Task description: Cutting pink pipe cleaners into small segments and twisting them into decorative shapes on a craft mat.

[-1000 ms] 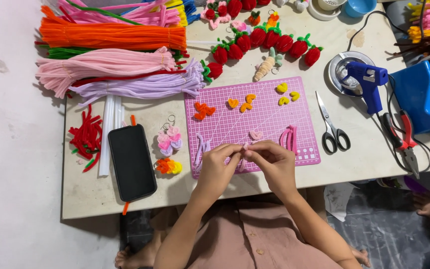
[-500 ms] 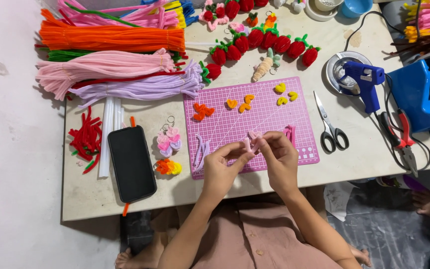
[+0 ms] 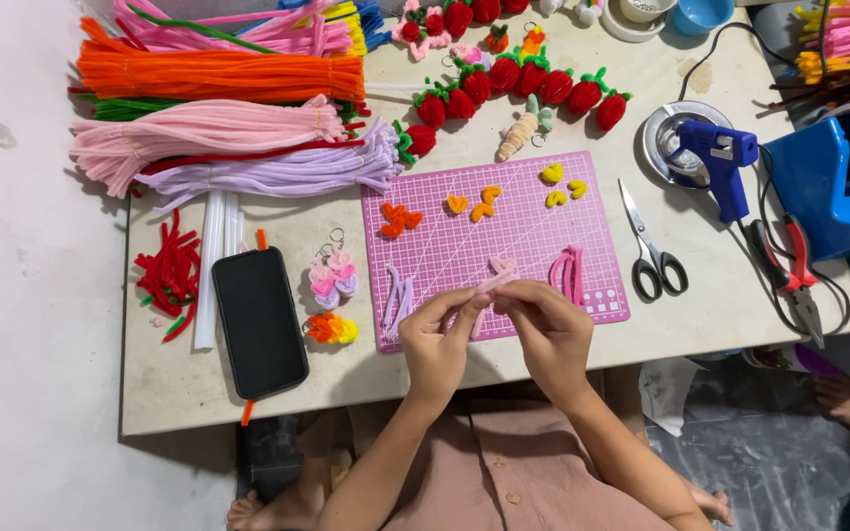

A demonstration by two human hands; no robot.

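you sit at a pale table [image 3: 720, 324] set on a light floor, with your work spread across it. at the far left lie red scraps [image 3: 171, 275], and above them bundles of pipe cleaners: orange [image 3: 218, 77], pink [image 3: 199, 133] and lilac [image 3: 277, 175]. white sticks [image 3: 213, 265] lie beside a black phone [image 3: 259, 321], and just right of the phone sit small pink and orange charms [image 3: 332, 295]. a purple cutting mat [image 3: 533, 221] fills the middle, with little orange and yellow hearts on its upper part and bent pink pieces at both sides. your left hand [image 3: 437, 344] is closed, thumb and fingers pinching one end of a pink pipe cleaner [image 3: 497, 277] held just above the mat's near edge. your right hand [image 3: 548, 329] is closed too, pinching the same pipe cleaner from the other side, the two hands nearly touching. behind the mat runs a row of red strawberries [image 3: 533, 84]. right of the mat lie scissors [image 3: 653, 246], then a blue glue gun [image 3: 715, 157] resting on a round dish, red-handled pliers [image 3: 789, 270], and a blue box [image 3: 828, 182] at the edge.
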